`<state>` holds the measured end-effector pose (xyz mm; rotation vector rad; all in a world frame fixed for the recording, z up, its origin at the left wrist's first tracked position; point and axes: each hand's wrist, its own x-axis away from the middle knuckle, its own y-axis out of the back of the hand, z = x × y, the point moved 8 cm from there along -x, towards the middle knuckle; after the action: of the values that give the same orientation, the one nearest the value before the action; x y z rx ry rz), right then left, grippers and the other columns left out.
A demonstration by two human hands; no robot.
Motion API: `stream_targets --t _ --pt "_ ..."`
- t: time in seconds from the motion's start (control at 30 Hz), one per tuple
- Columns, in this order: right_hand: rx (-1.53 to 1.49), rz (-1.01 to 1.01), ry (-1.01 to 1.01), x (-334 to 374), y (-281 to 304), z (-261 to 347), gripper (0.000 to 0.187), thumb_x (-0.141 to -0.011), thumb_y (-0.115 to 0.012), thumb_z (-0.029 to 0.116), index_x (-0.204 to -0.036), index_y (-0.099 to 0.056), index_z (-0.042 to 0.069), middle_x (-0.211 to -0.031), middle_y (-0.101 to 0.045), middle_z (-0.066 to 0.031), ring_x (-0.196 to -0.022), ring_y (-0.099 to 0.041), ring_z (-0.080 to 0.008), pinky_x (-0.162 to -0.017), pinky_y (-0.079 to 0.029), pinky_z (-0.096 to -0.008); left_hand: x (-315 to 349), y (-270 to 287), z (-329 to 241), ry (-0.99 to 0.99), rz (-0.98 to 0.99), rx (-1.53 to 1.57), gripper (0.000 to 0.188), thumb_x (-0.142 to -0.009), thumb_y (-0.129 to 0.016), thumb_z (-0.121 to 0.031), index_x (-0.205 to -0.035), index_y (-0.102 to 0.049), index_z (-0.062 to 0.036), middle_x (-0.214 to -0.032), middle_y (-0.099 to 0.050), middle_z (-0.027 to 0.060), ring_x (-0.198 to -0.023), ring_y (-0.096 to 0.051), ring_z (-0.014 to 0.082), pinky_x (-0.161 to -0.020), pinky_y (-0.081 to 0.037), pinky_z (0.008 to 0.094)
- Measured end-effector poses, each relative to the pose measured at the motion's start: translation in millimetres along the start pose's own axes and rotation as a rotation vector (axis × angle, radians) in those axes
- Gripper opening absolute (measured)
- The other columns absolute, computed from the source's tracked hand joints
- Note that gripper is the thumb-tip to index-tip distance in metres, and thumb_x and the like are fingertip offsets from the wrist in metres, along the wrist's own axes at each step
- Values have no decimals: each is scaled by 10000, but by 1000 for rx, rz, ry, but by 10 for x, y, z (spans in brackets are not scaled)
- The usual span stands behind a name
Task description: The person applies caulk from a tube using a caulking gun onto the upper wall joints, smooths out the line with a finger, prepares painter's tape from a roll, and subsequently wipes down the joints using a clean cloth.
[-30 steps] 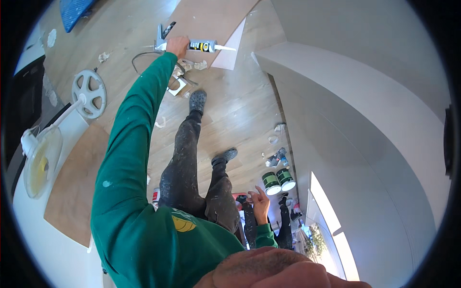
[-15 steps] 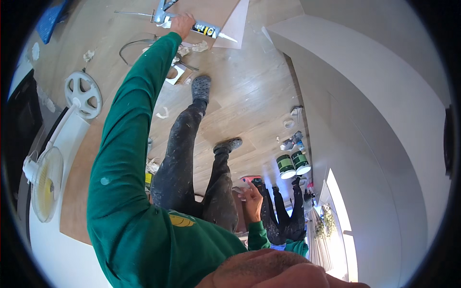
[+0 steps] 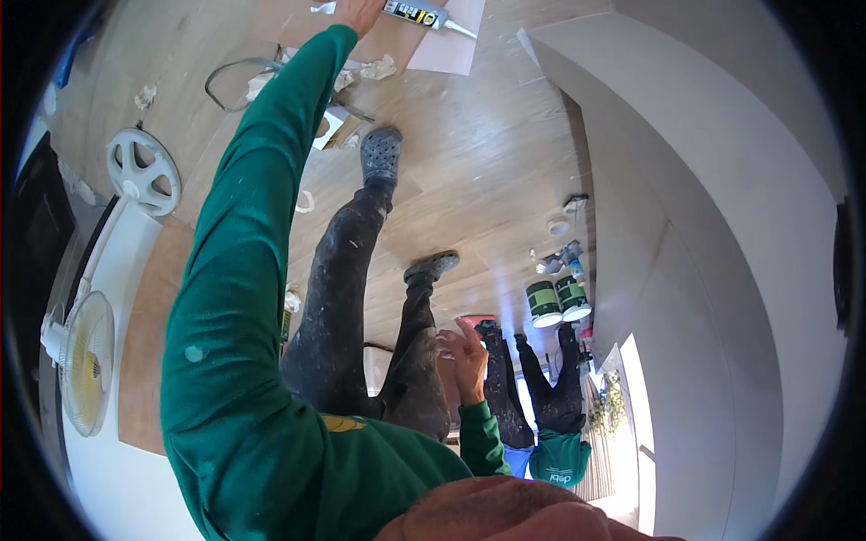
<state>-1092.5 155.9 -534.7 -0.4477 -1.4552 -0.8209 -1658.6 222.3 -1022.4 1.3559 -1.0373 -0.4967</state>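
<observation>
My left hand (image 3: 359, 13) reaches far out and is cut by the upper edge. It is closed on a caulking gun, whose grey cartridge (image 3: 415, 12) with dark and yellow print and a white nozzle points right, over a brown board (image 3: 298, 22) and a pale sheet (image 3: 456, 54). Close to my body, my right hand (image 3: 466, 363) is raised with its fingers curled together. The fingertips look whitish, and what they hold, if anything, is too small to make out. Crumpled paper (image 3: 379, 68) and a grey strap (image 3: 225, 77) lie near my left wrist.
A white fan (image 3: 87, 361) with a round base (image 3: 144, 171) lies at left beside a wooden panel (image 3: 153, 361). Two green-and-black paint cans (image 3: 544, 302) stand by the right wall (image 3: 667, 270). Two people's dark-trousered legs (image 3: 552, 379) show behind, and a green garment (image 3: 561, 455).
My left hand and the caulking gun have moved farther up, partly out of the picture. My right hand has shifted slightly, its fingers changing pose. The whole view has tilted a little.
</observation>
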Motion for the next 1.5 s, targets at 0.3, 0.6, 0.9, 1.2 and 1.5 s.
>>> stream_targets --t 0.3,0.6,0.9,1.2,1.5 --pt "9 -20 159 436 242 168 489 -962 -620 148 -1401 -471 -5 -1068 -716 -160 -819 -704 -162 -680 -556 -264 2704 1243 -888 613 249 840 202 -892 -563 -134 -846 -687 19 -816 -678 188 -750 -647 286 -685 -495 380" --pt "-328 -65 392 1647 791 97 630 -952 -612 99 -1500 -315 3 -1180 -671 -156 -867 -688 -184 -731 -544 -270 4636 3854 -3780 823 488 2047 227 -739 -563 84 -928 -689 83 -936 -702 148 -787 -671 222 -726 -539 318" --pt "-773 -148 687 3009 2130 -1558 626 -933 -601 13 -1486 -311 -29 -1072 -683 -183 -840 -666 -175 -712 -535 -280 6572 5096 -5771 327 563 1720 246 -792 -649 21 -1027 -707 63 -979 -707 123 -897 -671 189 -786 -529 290" --pt "-1152 -262 741 3396 3208 -3287 580 -959 -610 73 -1470 -350 -10 -984 -681 -132 -826 -673 -169 -673 -562 -282 7796 5439 -7201 -388 348 1172 277 -813 -637 -101 -1051 -732 3 -947 -721 168 -823 -679 215 -745 -531 316" --pt "-1482 -365 540 1873 3098 -4213 556 -958 -492 2 -1485 -315 -9 -940 -681 -116 -752 -660 -158 -639 -547 -280 7912 4515 -7975 -525 772 900 400 -824 -531 -101 -1192 -663 -15 -892 -701 148 -829 -672 199 -761 -527 344"
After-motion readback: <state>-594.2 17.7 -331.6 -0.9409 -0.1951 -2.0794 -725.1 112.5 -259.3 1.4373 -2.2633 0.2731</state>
